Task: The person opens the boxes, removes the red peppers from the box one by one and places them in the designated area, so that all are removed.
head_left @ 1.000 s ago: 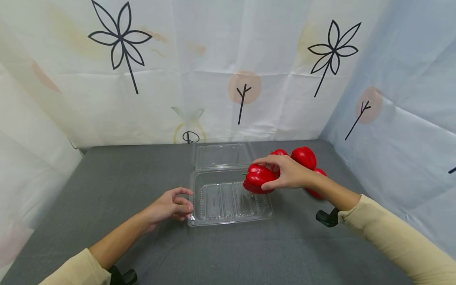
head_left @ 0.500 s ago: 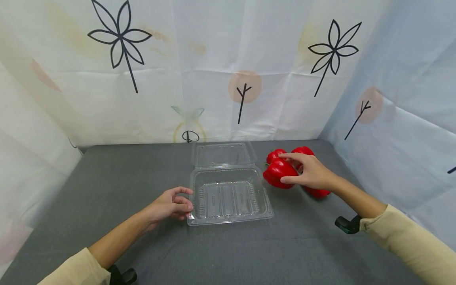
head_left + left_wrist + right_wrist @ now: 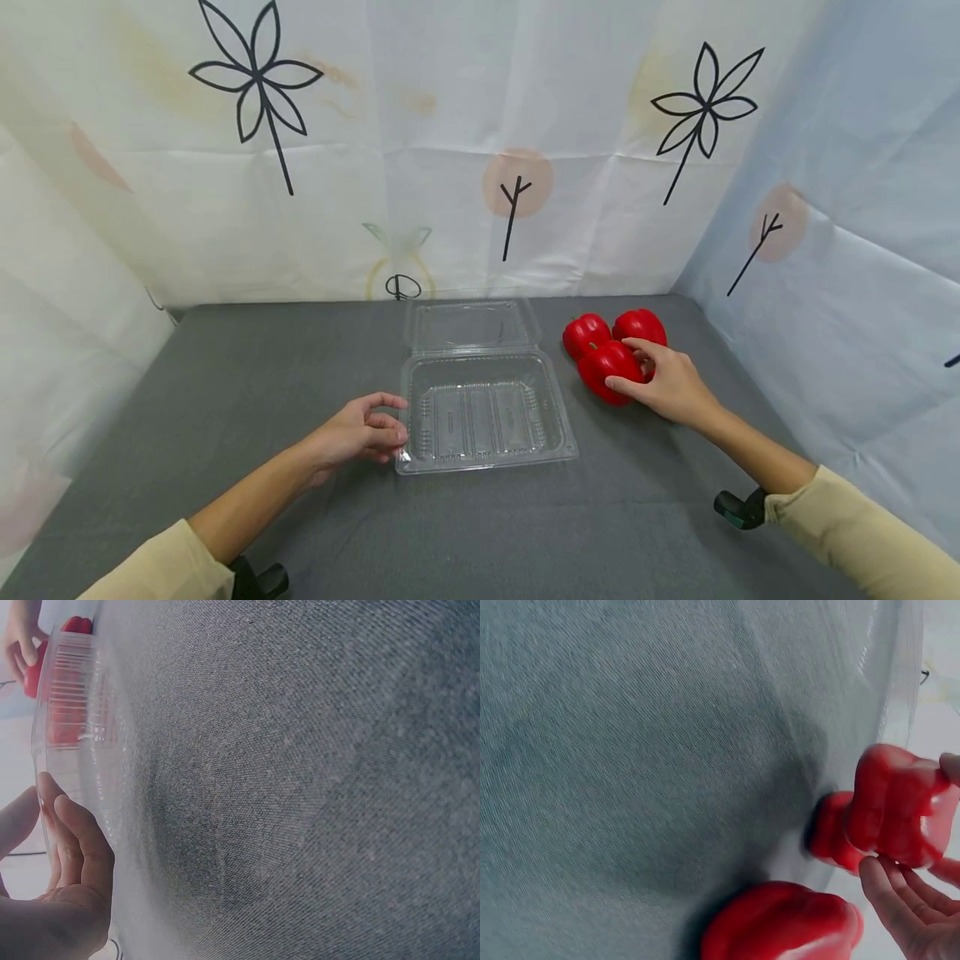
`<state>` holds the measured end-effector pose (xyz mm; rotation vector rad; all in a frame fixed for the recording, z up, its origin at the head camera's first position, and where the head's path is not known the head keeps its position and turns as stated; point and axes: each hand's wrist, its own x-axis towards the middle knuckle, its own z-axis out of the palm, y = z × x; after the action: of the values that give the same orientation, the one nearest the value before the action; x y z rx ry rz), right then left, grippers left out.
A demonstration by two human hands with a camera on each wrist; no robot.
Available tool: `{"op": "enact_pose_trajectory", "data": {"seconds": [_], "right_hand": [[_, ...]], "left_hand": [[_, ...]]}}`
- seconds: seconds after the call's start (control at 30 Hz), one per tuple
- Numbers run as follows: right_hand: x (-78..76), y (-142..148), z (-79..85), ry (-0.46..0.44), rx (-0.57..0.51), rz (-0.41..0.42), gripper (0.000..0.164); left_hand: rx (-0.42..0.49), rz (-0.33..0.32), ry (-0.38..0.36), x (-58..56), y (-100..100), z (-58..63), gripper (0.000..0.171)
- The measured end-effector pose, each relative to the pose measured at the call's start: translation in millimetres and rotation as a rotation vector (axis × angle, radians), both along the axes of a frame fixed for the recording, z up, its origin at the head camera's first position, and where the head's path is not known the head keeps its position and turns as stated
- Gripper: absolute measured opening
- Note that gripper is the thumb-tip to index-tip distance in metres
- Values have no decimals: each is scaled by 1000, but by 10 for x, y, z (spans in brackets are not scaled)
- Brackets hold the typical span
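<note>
A red bell pepper is in my right hand, thumb and fingers around its sides. The right wrist view shows this held pepper apart from the cloth, its lobed end toward the camera. Two other red peppers, one on the left and one on the right, lie just behind it. A further pepper shows low in the right wrist view. My left hand pinches the left rim of a clear plastic clamshell container. Nothing lies in its base.
The container's lid lies folded back toward the rear wall. Grey cloth covers the table. Printed white curtains stand behind and at both sides.
My right hand has carried the pepper from above the container's right side to the other peppers at the right, and lower. The left hand stays at the container's rim.
</note>
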<state>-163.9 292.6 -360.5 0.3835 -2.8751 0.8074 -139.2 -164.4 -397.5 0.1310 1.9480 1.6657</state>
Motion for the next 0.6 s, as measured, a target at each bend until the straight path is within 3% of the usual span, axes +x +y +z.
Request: {"op": "enact_pose_trajectory", "data": {"seconds": [0.43,0.6], "right_hand": [[108,49,-141,-12,18,-26,64],[142,55,-238,22,46,-8,66]], "left_hand": [[10,-11,5,-5,-13,9,55],[6,-10,0,-4,-8,13,55]]}}
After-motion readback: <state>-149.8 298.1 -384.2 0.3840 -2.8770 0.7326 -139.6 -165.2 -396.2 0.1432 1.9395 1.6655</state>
